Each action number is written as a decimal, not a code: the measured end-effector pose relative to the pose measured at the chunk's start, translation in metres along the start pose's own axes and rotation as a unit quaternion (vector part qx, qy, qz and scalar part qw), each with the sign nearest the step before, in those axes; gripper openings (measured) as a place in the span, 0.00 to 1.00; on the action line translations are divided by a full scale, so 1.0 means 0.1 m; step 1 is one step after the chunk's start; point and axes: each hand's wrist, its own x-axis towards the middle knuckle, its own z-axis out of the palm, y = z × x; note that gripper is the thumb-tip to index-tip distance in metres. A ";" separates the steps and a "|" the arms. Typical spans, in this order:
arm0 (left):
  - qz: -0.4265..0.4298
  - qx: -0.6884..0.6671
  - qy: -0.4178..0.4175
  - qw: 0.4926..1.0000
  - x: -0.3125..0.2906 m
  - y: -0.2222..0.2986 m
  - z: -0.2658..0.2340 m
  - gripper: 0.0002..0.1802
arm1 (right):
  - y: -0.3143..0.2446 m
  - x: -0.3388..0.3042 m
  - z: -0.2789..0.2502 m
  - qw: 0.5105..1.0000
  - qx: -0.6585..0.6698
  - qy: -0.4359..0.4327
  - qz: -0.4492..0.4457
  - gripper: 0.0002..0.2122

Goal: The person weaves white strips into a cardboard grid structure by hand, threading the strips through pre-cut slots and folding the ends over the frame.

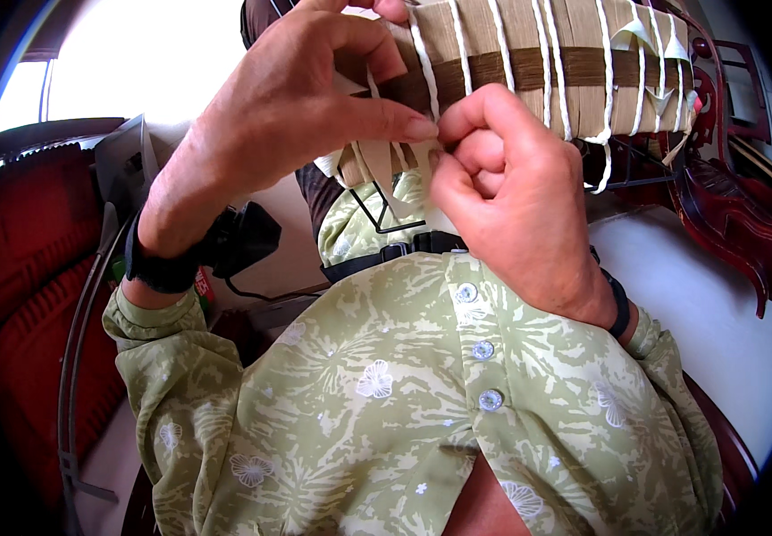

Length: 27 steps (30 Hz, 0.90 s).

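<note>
A long tan bundle [574,114] with a dark brown band along its middle lies across the top of the view. White twisted cords [504,45] run across it at intervals, with several torn pale scraps under some at the right. My left hand [292,112] curls over the bundle's left end, its thumb stretched along the front toward my right fingertips. My right hand [516,192] is closed in a pinch where the leftmost full-length cord comes down. The fingers hide the pinched part. Pale strips [395,192] hang below the hands.
Under the bundle is a thin black metal frame [395,229]. Dark red carved wood [730,214] stands at the right beside a white surface [672,268]. Red ribbed pieces [46,268] and a bent grey metal strip [78,357] are at the left. Black bands circle both wrists.
</note>
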 end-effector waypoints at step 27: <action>0.035 -0.079 0.102 0.991 -0.15 -0.42 0.20 0.03 | 0.04 -0.04 0.02 0.981 -0.164 0.015 -0.107 0.08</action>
